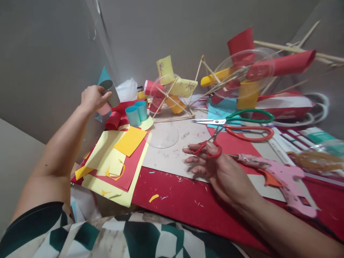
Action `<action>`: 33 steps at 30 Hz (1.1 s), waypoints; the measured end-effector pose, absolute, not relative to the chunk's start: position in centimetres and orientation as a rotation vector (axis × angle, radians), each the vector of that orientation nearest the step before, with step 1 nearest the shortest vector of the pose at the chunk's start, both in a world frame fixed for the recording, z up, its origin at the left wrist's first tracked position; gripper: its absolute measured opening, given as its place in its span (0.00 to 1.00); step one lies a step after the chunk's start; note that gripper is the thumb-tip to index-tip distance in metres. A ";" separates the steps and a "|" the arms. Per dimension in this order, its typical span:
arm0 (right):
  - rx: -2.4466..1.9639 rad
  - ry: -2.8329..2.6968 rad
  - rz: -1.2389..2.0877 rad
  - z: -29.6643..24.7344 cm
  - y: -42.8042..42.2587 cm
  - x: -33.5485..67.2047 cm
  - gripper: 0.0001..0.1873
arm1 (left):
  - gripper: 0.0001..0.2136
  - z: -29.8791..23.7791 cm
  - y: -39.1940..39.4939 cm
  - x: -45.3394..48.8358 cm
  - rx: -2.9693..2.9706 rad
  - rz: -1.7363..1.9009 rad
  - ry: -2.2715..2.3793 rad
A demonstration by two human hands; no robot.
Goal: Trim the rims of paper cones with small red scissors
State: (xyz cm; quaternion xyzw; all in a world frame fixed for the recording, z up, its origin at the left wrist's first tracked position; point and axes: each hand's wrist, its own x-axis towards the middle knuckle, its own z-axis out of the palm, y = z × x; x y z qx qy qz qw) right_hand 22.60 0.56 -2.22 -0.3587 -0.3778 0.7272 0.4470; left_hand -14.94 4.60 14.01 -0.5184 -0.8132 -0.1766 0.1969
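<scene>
At the back left, my left hand is closed around a grey tube, its dark round mouth tipped upward. Beside that hand are a blue paper piece, a pink piece and a rolled red paper. My right hand is palm up over the grey board, thumb and fingers through the red handles of small scissors. Larger scissors with green and red handles lie just beyond. To its right rests a pink glue gun.
Two blue paper cups and a clear disc stand mid-table. Yellow and red sheets lie left. Two stick-and-paper pinwheel-like models stand behind; the larger one reaches right. Paper scraps dot the red surface.
</scene>
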 end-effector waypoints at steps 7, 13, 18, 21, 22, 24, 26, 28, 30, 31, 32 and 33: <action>-0.897 -0.932 1.878 -2.3 0.5 22.7 0.23 | 0.18 12.0 7.5 -15.6 -1.441 -0.160 -2.320; -0.865 -0.954 1.943 -2.4 0.2 22.9 0.22 | 0.22 11.3 9.3 -14.7 -1.491 -0.188 -2.319; -0.883 -0.965 1.966 -2.6 0.3 23.1 0.23 | 0.22 10.3 10.6 -14.3 -1.573 -0.218 -2.339; -0.896 -0.987 1.969 -2.7 0.4 23.1 0.23 | 0.21 9.7 11.1 -14.4 -1.649 -0.248 -2.360; -0.900 -0.999 1.969 -2.7 0.4 23.1 0.24 | 0.21 9.5 11.3 -14.5 -1.676 -0.258 -2.370; -0.907 -1.029 1.973 -2.7 0.4 23.1 0.24 | 0.20 9.2 11.6 -14.7 -1.728 -0.274 -2.398; -0.910 -1.057 1.977 -2.7 0.4 23.1 0.24 | 0.19 9.0 11.9 -14.8 -1.767 -0.288 -2.430; -0.908 -1.082 1.983 -2.8 0.4 23.2 0.24 | 0.19 8.9 12.0 -14.9 -1.790 -0.303 -2.461; -0.905 -1.112 1.990 -2.9 0.5 23.2 0.25 | 0.22 8.8 11.9 -15.0 -1.801 -0.313 -2.489; -0.902 -1.131 1.993 -3.0 0.5 23.2 0.25 | 0.24 8.7 11.7 -15.1 -1.806 -0.315 -2.499; -0.897 -1.152 1.996 -3.0 0.5 23.2 0.26 | 0.25 8.7 11.5 -15.2 -1.811 -0.315 -2.504; -0.890 -1.176 2.000 -3.1 0.5 23.3 0.26 | 0.26 8.7 11.2 -15.4 -1.816 -0.315 -2.504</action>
